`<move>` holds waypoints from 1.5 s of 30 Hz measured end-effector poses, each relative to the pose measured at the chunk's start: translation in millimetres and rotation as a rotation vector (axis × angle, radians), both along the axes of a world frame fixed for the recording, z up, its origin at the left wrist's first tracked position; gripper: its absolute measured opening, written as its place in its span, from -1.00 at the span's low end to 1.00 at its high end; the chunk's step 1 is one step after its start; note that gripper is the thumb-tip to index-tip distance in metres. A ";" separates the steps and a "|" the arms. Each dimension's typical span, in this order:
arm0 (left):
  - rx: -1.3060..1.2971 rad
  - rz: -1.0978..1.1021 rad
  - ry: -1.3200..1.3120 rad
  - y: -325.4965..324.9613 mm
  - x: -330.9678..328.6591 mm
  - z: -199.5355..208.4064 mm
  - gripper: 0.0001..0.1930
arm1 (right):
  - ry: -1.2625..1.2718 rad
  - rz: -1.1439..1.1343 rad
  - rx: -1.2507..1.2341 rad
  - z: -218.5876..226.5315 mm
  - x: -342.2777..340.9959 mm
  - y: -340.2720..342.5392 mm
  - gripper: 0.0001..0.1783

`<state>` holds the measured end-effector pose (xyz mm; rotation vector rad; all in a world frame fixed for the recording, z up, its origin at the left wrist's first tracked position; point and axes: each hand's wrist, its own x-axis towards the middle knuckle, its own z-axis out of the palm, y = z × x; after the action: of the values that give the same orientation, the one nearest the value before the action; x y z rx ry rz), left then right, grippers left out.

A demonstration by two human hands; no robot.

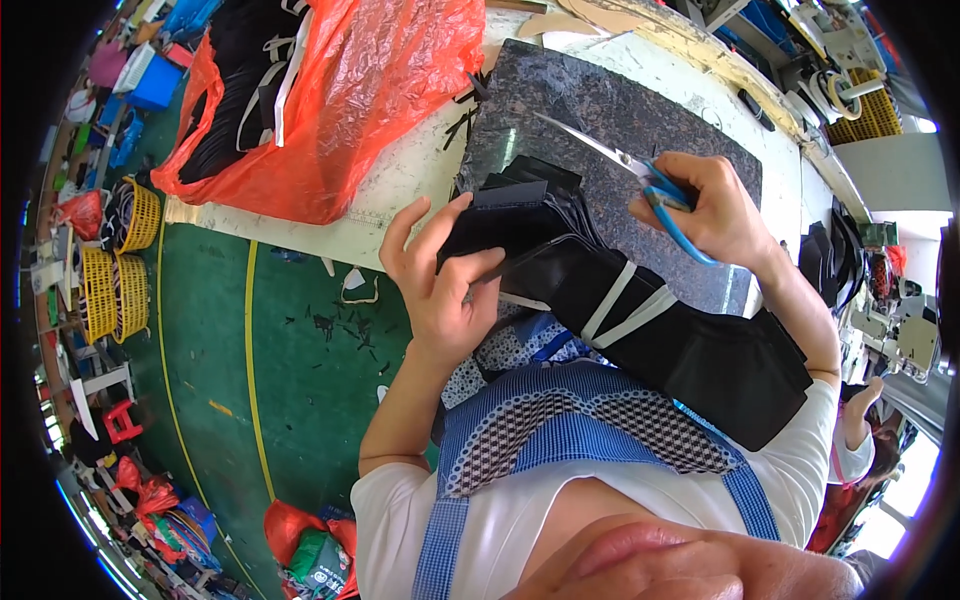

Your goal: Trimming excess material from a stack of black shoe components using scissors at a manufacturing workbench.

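My right hand [722,215] grips a pair of scissors [660,190] with blue handles. Their blades point left over the dark stone slab, apart from the fabric. A bundle of black fabric pieces [690,350] tied with a white strip [625,310] lies along the slab's near edge, against my apron. At the bundle's left end, where the layers fan out, my left hand [440,285] has its thumb and fingers on the edge of the black fabric. Its other fingers are raised and apart. How many layers it holds is hidden.
The speckled stone slab [640,115] rests on a white worktable [400,150]. At the left lies a red plastic bag [370,90] with black fabric and white straps. Black scraps litter the green floor [320,400]. Yellow baskets [115,295] stand further left; another person's arm [858,415] shows at right.
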<state>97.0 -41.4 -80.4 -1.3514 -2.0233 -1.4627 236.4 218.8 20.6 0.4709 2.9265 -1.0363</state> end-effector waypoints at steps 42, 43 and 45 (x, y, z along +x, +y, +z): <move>0.264 -0.220 -0.360 6.3 10.3 -11.4 -0.66 | 0.163 0.344 0.512 3.1 -29.9 -2.6 -0.49; 0.264 -0.220 -0.360 6.5 10.2 -10.3 -0.66 | 0.176 0.348 0.517 2.1 -32.6 -4.2 -0.51; 0.263 -0.235 -0.361 7.0 9.8 -8.7 -0.64 | 0.151 0.352 0.508 1.9 -33.7 -3.5 -0.53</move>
<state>106.8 -34.4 -89.2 -1.3231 -1.8221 -2.1268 202.7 215.3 22.5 -0.1396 3.2230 -0.2976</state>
